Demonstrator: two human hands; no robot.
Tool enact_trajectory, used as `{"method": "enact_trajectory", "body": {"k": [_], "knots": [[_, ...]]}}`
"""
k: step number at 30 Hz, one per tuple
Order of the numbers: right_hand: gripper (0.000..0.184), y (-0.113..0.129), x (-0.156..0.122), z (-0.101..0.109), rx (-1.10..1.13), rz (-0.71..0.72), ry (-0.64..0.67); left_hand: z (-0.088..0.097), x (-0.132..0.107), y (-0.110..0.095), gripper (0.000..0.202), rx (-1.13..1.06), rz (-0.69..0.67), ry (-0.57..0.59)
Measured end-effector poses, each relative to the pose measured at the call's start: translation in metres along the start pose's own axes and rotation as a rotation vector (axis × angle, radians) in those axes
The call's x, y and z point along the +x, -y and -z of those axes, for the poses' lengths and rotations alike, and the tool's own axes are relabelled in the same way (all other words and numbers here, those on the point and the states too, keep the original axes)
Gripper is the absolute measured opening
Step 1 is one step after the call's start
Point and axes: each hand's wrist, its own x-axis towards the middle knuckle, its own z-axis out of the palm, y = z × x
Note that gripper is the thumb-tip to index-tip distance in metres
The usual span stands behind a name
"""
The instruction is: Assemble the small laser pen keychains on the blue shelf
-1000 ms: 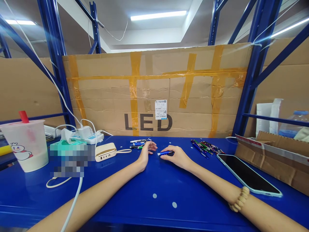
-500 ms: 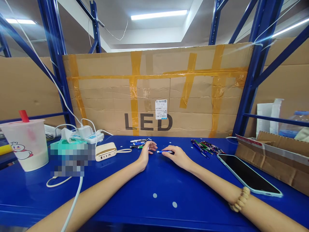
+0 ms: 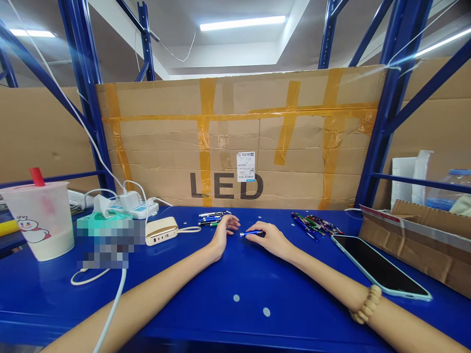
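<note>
Right hand (image 3: 268,239) pinches a blue pen (image 3: 250,234) narrowly between thumb and fingertips, its tip angled toward the empty, loosely curled left hand (image 3: 224,231), which rests on a blue steel bench (image 3: 294,314) just before a small cluster of pens (image 3: 212,218).

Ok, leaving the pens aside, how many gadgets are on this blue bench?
Phone: 1
Power bank: 1
Power strip: 1
Charger: 1
Total: 4
</note>
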Motion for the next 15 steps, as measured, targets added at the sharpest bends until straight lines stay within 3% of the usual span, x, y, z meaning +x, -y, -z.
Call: {"method": "enact_trajectory", "body": {"k": [15], "knots": [[0.020,-0.0032,0.0010,-0.0014,0.015,0.000,-0.024,-0.0015,-0.0010,-0.0010,0.029,0.004,0.002,-0.003]]}}
